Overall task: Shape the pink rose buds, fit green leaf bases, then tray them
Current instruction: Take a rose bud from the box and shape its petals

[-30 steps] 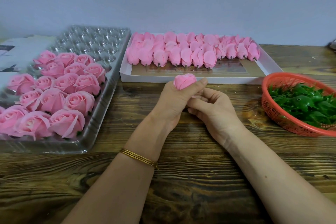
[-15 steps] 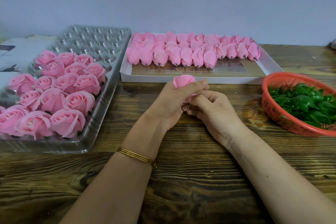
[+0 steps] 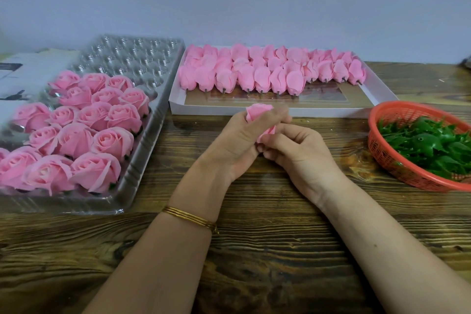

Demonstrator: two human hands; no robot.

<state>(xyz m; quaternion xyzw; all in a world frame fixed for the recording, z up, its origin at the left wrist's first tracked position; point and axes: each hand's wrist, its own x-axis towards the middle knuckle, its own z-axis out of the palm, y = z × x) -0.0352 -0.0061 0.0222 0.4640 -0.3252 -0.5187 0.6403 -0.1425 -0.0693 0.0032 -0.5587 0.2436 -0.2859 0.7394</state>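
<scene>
Now shaping one bud [image 3: 258, 113], at centre.
Gripped by curled left hand [image 3: 235, 143] for steadiness, pinched low by right hand [image 3: 300, 153] to work petals; leaves [image 3: 428, 145] right, tray [image 3: 150, 140] left, within reach.

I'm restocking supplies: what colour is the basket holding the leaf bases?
The basket is orange-red, seen in the head view, the only one.

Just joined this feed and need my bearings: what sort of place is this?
Probably a small craft bench for assembling artificial flowers, home or workshop unclear. On the wooden table: a clear tray of finished roses, a white box of unshaped buds, a red basket of green leaf bases.
</scene>
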